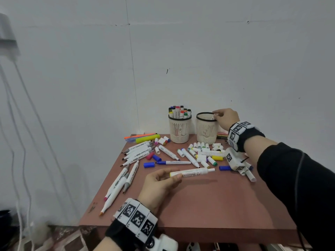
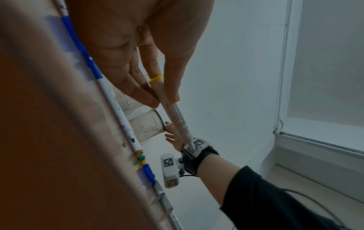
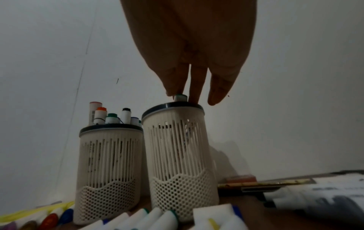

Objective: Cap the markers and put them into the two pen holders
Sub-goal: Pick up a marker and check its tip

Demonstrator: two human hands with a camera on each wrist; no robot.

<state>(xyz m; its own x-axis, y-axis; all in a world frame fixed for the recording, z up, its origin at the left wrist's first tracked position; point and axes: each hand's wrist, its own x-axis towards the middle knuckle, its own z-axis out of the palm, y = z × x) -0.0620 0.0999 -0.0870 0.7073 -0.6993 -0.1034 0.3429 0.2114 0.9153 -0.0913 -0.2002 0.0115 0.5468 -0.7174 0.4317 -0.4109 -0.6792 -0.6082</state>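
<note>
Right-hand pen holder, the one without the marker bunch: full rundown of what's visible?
The right pen holder is a cream plastic cylinder with a dark rim, vertical slots above and honeycomb mesh at the base. It stands upright at the back of the table, close beside the fuller left pen holder. The right hand lowers a green-tipped marker through its mouth.

Two pen holders, two hands, one table, markers too many to count.
</note>
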